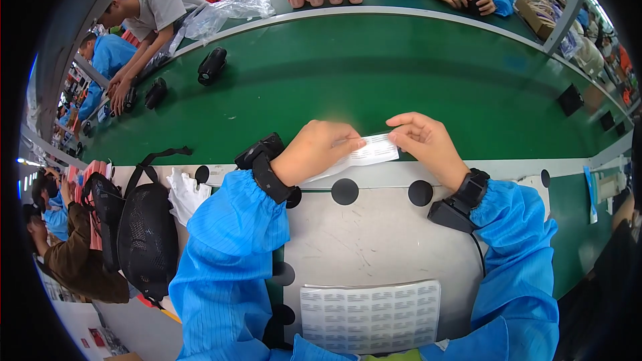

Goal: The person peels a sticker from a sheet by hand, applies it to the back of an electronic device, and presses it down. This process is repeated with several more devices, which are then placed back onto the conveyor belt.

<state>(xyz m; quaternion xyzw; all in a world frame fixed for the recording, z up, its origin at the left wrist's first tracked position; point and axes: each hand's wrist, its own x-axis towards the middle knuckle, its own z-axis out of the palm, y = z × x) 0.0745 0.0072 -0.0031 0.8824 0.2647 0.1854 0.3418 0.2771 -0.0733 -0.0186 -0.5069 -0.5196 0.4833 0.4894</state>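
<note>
A white strip of printed labels is pinched between the thumb and fingers of my left hand, above the far edge of the work board. At the strip's right end is my right hand, its thumb close to the upper corner and its forefinger stretched out apart from the thumb. Whether the thumb touches the paper I cannot tell. Near my body, a larger sheet of small printed labels lies on the pale board. Black devices are strapped to both my wrists, over blue sleeves.
Beyond the board runs a green conveyor belt. Black cylindrical devices, one being a dark speaker-like body, sit on its left part; a black box is at the right. A black mesh bag stands left. Co-workers handle items across the belt.
</note>
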